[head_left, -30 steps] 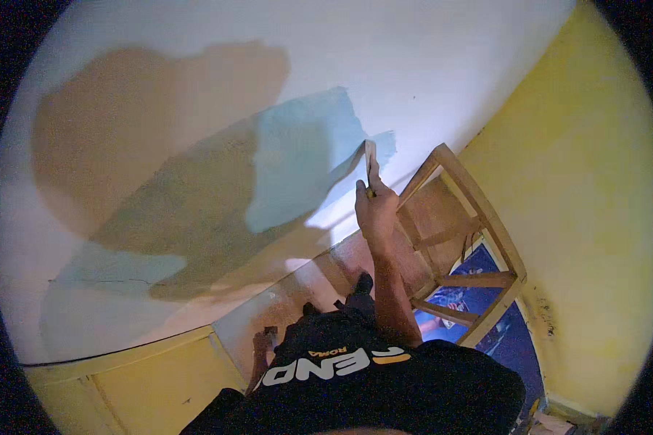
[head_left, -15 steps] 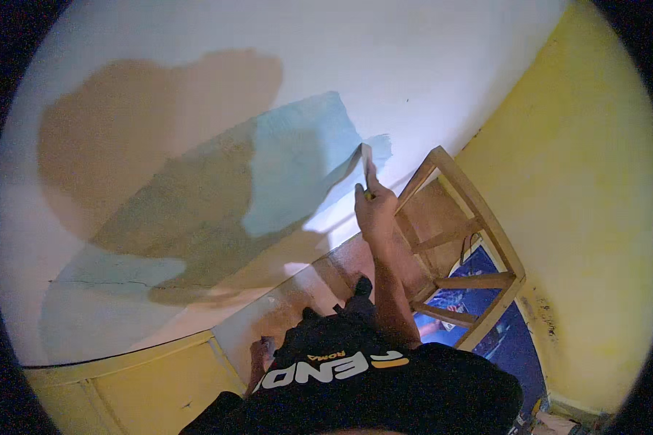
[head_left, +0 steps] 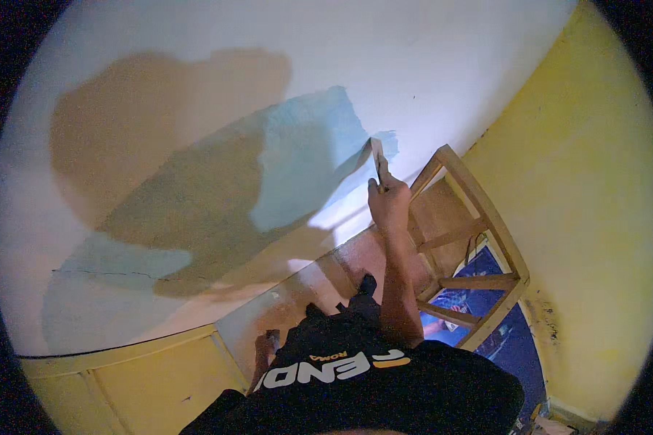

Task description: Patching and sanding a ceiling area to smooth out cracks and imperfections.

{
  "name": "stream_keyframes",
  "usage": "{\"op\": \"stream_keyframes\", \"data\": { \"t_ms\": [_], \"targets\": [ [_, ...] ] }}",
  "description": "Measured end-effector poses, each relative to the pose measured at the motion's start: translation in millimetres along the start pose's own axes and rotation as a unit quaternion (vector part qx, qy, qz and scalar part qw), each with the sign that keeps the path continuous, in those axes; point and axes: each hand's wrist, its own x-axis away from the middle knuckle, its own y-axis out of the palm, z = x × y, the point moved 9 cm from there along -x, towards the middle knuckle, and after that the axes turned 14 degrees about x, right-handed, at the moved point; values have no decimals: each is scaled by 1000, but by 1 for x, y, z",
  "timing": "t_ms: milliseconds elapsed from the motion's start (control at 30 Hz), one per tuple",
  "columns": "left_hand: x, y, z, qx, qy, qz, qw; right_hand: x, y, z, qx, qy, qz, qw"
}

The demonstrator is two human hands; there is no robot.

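Observation:
My right hand (head_left: 389,205) is closed on the handle of a flat scraper (head_left: 376,154), whose blade tip is at or very near the white wall (head_left: 413,65), by the right end of a pale blue patch (head_left: 294,156). A large shadow of me and the tool falls over much of that patch and the wall to its left. My left hand (head_left: 265,346) is low beside my dark clothing, closed on a small dark object that I cannot make out; my body partly hides that arm.
An open wooden frame (head_left: 479,203) stands right of my arm by the yellow side wall (head_left: 573,181), with a printed blue surface (head_left: 504,330) below it. A yellow panelled surface (head_left: 145,384) runs along the lower left. Brownish flooring (head_left: 326,275) shows around my dark shoes.
My right hand and the scraper have moved slightly up and to the right along the wall. My left hand stays low by my body.

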Motion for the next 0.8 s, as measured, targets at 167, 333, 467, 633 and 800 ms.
{"op": "stream_keyframes", "data": {
  "t_ms": [167,333,467,633,800],
  "targets": [
    [9,-15,-19,71,-60,15,996,4,3,-3,-28,33,20,999],
    [29,-24,16,56,46,100,992,-5,2,-3,-11,63,10,998],
    [56,-10,15,0,58,47,997,1,0,-1,-17,60,26,998],
    [55,-4,5,-35,77,28,996,-8,5,1,-74,51,43,995],
    [23,-7,1,-53,26,25,998,-13,4,13,-30,80,2,996]
  ]
}}
